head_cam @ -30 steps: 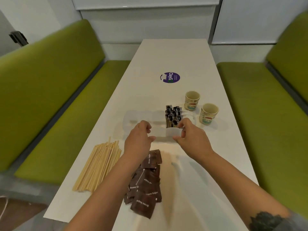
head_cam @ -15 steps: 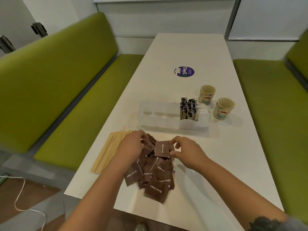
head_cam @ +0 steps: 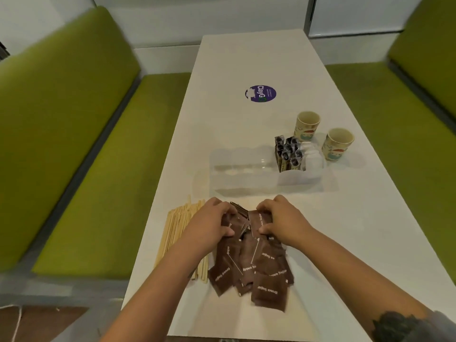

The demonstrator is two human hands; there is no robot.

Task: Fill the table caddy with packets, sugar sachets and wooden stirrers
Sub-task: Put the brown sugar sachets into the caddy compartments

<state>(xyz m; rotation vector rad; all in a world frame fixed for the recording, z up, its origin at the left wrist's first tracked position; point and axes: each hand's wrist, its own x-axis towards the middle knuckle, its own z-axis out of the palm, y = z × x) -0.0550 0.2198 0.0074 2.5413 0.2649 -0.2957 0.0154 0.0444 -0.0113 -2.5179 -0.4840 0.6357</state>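
Your hands, left (head_cam: 212, 224) and right (head_cam: 280, 222), have left the caddy (head_cam: 246, 176) and now clamp sugar sachets (head_cam: 251, 262) gathered just before it, ready for loading.

1. White table (head_cam: 259, 58), long and narrow.
2. Round purple sticker (head_cam: 260, 93) on the tabletop, mid-length.
3. Two printed paper cups (head_cam: 307, 125) (head_cam: 338, 143), upright, near each other, right side.
4. Green padded benches (head_cam: 74, 134) (head_cam: 404, 134) along both sides.

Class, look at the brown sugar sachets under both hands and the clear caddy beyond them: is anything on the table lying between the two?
Nothing visible does. Between the brown sugar sachets and the clear caddy lies only bare table. The wooden stirrers lie off to the left.
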